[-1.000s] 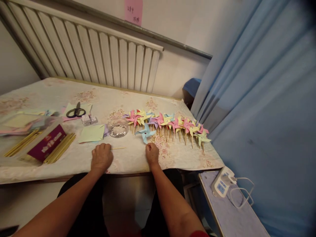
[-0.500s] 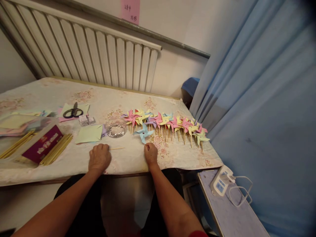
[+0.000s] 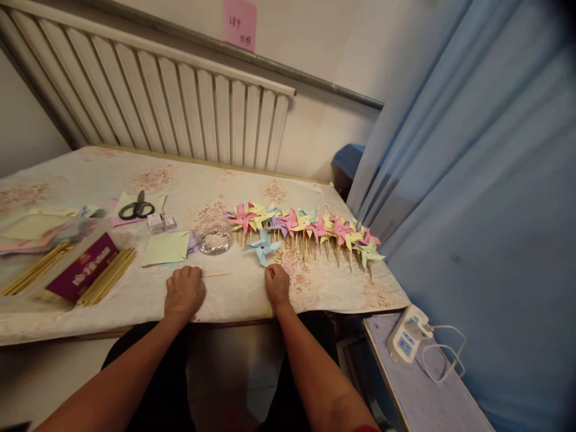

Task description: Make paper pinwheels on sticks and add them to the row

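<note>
My right hand (image 3: 277,284) is closed in a pinch just below a light blue paper pinwheel (image 3: 262,246), whose stick is hidden by the fingers. On the tablecloth to the left, my left hand (image 3: 184,293) rests closed, and a thin wooden stick (image 3: 216,274) pokes out from its fingers toward the right. A round clear container of small shiny pins (image 3: 214,237) lies between and beyond the hands. Beyond my right hand stands a row of finished pinwheels (image 3: 317,228) in pink, yellow, purple, blue and green. Pale green paper squares (image 3: 166,248) are stacked past my left hand.
Black scissors (image 3: 137,207) lie on paper, beside small white boxes (image 3: 161,223). At left are a plastic packet with a purple label (image 3: 83,267) and bundled wooden sticks (image 3: 108,277). A white power strip (image 3: 407,334) sits on a low surface by the blue curtain (image 3: 477,210).
The whole view has shifted slightly, with everything a little lower and to the right. Both hands keep the same pose, and no object has visibly moved on the table.
</note>
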`<state>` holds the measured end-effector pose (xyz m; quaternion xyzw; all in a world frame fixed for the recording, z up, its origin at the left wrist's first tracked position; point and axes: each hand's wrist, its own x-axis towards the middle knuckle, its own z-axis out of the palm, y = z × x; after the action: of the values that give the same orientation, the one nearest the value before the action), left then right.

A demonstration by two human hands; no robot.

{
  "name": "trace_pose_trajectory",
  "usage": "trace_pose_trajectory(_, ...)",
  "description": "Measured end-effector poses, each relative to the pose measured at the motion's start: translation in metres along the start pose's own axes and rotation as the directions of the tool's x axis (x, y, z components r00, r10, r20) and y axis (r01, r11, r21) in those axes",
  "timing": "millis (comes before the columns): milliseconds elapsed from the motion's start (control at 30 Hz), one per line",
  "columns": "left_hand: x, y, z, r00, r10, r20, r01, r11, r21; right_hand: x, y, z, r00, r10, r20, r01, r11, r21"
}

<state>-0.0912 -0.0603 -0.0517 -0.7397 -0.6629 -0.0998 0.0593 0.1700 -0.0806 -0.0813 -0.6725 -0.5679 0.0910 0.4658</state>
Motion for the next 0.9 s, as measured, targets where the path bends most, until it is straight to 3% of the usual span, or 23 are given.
trace_pose_trajectory(533,-0.001,0.001,-0.003,1.0,-0.007,0.014,0.007,1.0,-0.005,0.003,0.006,-0.008,0.996,0.085,0.009,-0.085,0.992,0.096)
trace_pose_trajectory(700,-0.001,0.0,-0.001,1.0,-0.002,0.004,0.002,1.0,0.003,0.009,0.018,-0.031,0.994,0.112,0.002,-0.112,0.991,0.068)
trace_pose_trajectory(900,-0.002,-0.001,-0.001,1.0,0.009,-0.005,-0.009,1.0,0.002,0.021,0.046,-0.078,0.994,0.112,0.009,-0.112,0.993,0.028)
